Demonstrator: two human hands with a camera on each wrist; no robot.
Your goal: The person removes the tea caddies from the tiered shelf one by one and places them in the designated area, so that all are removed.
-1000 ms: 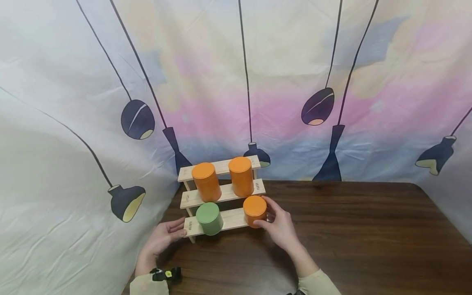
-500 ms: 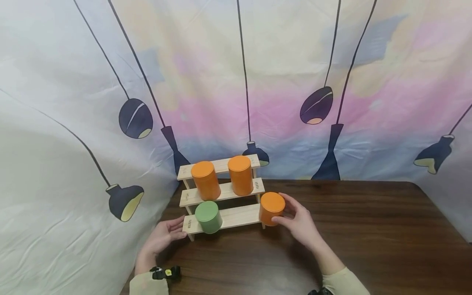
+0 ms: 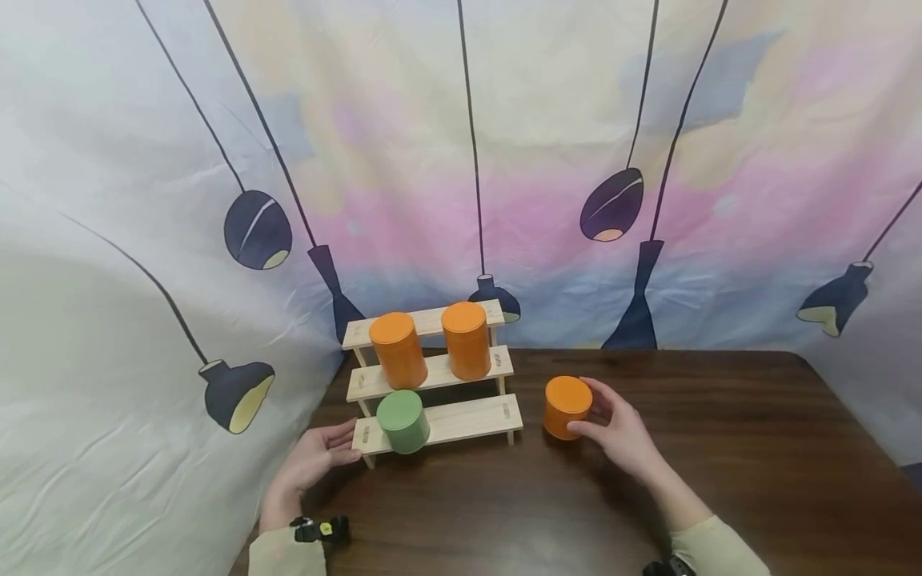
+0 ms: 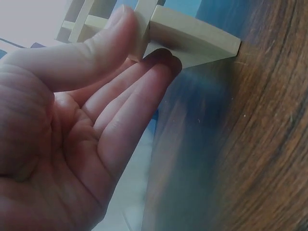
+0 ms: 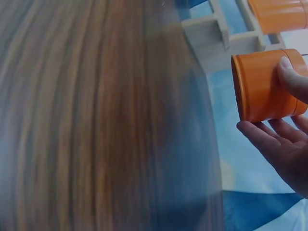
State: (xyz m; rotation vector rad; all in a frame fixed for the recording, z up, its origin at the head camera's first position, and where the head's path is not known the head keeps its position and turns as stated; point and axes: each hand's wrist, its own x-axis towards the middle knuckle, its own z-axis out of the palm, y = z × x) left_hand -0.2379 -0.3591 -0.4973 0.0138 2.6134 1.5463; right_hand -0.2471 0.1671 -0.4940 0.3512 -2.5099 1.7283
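A small three-step wooden display rack [image 3: 471,420] stands on the table. My left hand [image 3: 313,460] holds the left end of its lowest step; in the left wrist view the thumb and fingers [image 4: 137,103] lie on either side of the board's end. My right hand [image 3: 623,432] grips a short orange canister [image 3: 567,406] by its side, to the right of the rack and apart from it. The right wrist view shows this canister [image 5: 264,84] lifted off the table between thumb and fingers. A short green canister [image 3: 403,422] sits on the lowest step, towards its left end.
Two taller orange canisters, one on the left [image 3: 398,352] and one on the right [image 3: 467,342], stand on the middle step. Behind the dark wood table [image 3: 720,448] hangs a cloth [image 3: 547,160] printed with lamps, which also runs down the left side.
My right hand has carried the short orange canister off the right end of the lowest step and out to the right. My left hand stays at the rack's left end.
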